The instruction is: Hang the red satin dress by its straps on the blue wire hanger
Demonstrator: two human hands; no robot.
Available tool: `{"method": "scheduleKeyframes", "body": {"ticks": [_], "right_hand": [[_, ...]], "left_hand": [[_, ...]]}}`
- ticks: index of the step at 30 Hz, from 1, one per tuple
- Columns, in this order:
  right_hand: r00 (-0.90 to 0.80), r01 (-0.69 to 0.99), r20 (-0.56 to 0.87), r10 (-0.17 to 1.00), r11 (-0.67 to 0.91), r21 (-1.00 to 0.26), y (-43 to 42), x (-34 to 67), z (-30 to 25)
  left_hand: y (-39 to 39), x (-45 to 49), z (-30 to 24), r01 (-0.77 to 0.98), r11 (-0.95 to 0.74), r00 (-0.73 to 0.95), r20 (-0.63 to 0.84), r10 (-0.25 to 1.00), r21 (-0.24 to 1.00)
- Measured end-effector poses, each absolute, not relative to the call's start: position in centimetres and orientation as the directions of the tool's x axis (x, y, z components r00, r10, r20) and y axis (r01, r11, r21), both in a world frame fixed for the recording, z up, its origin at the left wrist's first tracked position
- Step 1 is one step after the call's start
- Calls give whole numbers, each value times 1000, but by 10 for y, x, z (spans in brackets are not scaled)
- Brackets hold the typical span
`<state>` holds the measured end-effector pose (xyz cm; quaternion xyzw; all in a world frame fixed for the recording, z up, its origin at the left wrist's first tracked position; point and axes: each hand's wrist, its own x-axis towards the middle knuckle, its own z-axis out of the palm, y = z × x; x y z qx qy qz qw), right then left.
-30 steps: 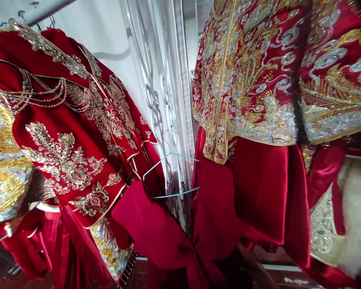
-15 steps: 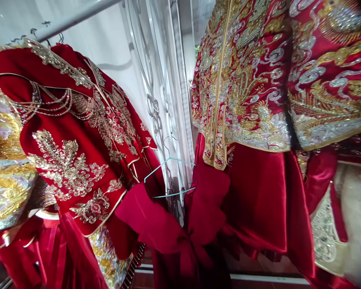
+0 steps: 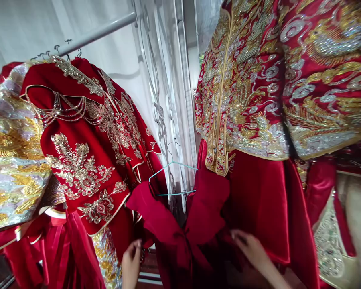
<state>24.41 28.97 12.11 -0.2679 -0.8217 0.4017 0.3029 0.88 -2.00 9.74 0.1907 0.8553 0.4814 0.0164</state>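
A dark red dress (image 3: pixel 204 212) with broad ruffled shoulders hangs at the centre from a thin light-blue wire hanger (image 3: pixel 173 162). Low on its left side is my left hand (image 3: pixel 131 261), fingers slightly bent and apart, near the hem of a red jacket (image 3: pixel 69 124) with silver beadwork. On the other side my right hand (image 3: pixel 250 248) reaches in from the lower right, its fingers stretched toward the dress and a little blurred. It overlaps a shiny red skirt (image 3: pixel 258 196); whether it touches the cloth I cannot tell. Nothing shows in either hand.
A metal rail (image 3: pixel 105 33) runs at the upper left with several hanger hooks on it. At the right hangs a red jacket (image 3: pixel 243 88) densely embroidered in gold and silver. A gold and pale sequinned garment (image 3: pixel 12 160) hangs at far left. White scrolled metalwork (image 3: pixel 159 112) stands behind, before white curtains.
Both my hands have come into view from below, one on each side of the dark red dress. The view has shifted slightly, so the left garments appear further right.
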Motion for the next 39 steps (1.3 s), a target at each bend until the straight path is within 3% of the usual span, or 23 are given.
{"method": "scheduleKeyframes", "body": {"ticks": [4, 6, 10, 12, 19, 25, 35, 39], "right_hand": [[-346, 138, 555, 757, 625, -768, 307, 201, 204], [-295, 241, 651, 700, 714, -658, 307, 173, 245], [-449, 504, 498, 742, 670, -545, 293, 139, 283], [-475, 581, 450, 756, 654, -485, 286, 136, 283], [-502, 657, 491, 712, 684, -319, 284, 136, 279], [-538, 652, 462, 705, 695, -302, 294, 139, 284], [-603, 612, 372, 705, 709, -350, 310, 143, 288], [-584, 634, 394, 709, 702, -323, 307, 143, 287]], "left_hand": [[36, 2, 209, 511, 379, -852, 512, 106, 771], [67, 3, 249, 562, 518, -790, 604, 106, 645], [108, 2, 270, 388, 851, -793, 599, 113, 354], [113, -1, 264, 367, 891, -778, 614, 135, 268], [100, -7, 264, 439, 895, -749, 582, 316, 79], [85, -16, 273, 500, 865, -756, 506, 415, 37], [69, -11, 278, 535, 836, -766, 489, 418, 122], [75, -4, 279, 493, 866, -776, 493, 393, 87]]}}
